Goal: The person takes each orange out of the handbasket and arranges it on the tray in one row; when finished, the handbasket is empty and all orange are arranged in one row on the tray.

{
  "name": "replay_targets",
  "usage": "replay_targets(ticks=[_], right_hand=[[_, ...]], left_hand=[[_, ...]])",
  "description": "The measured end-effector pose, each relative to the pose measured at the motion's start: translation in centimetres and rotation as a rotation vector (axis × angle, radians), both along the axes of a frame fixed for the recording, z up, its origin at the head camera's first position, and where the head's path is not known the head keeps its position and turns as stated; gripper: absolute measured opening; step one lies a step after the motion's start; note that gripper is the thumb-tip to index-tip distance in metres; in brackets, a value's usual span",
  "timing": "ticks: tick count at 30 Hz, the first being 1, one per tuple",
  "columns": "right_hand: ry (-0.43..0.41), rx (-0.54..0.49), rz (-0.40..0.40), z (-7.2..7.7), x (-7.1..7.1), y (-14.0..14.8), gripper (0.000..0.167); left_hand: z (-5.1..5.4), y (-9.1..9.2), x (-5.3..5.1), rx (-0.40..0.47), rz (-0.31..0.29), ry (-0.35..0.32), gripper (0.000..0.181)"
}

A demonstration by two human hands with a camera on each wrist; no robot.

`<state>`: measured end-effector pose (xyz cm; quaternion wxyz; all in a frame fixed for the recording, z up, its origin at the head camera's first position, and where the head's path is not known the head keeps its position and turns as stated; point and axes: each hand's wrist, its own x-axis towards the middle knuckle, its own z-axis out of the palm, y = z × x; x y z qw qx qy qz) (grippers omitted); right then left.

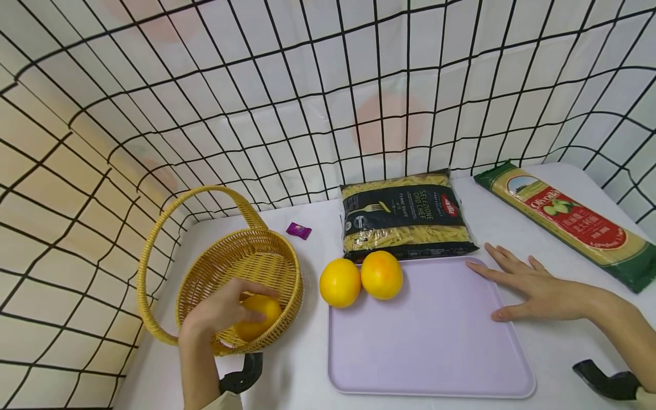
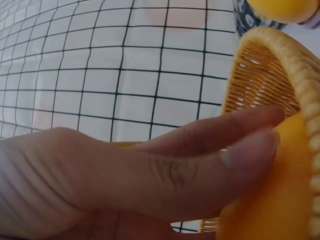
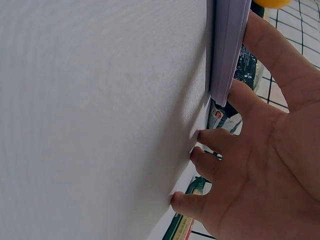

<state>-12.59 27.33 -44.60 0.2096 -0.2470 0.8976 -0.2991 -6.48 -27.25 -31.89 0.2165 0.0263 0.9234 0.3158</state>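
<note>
Inside the wicker basket (image 1: 187,285), my left hand (image 1: 222,307) holds an orange (image 1: 258,319), thumb and fingers around it. The left wrist view shows the thumb pressed along that orange (image 2: 270,200) beside the basket's rim (image 2: 295,60). My right hand (image 1: 538,290) lies spread at the right edge of the lilac tray (image 1: 425,341). In the right wrist view, thumb and index finger touch the tray's edge (image 3: 230,50), while the other fingertips rest on the white tabletop. Two more oranges, one left (image 1: 340,282) and one right (image 1: 381,275), sit together at the tray's far left corner.
A bag of penne (image 1: 405,216) lies behind the tray. At the right is a long green-ended pasta packet (image 1: 569,222), lying at a slant. A small purple wrapped sweet (image 1: 299,230) is beside the basket. Black wire grid (image 1: 318,91) walls the table's back and sides.
</note>
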Motion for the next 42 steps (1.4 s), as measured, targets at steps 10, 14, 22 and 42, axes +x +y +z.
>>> replay_targets(ticks=[10,14,22,42], right_hand=[[-0.003,0.002,-0.002,-0.1,0.0,0.1,0.092],[0.002,0.002,0.0,-0.2,-0.1,0.1,0.092],[0.002,0.004,0.0,-0.1,0.0,0.0,0.093],[-0.008,-0.002,-0.004,0.0,-0.1,0.0,0.092]], left_hand=[[-0.5,0.0,-0.4,-0.011,-0.048,0.073,0.029],[-0.8,0.2,-0.8,0.001,-0.025,0.111,0.028],[-1.0,0.0,-0.9,0.024,-0.071,0.092,0.041],[-1.2,-0.2,-1.3,0.064,-0.059,0.078,0.039]])
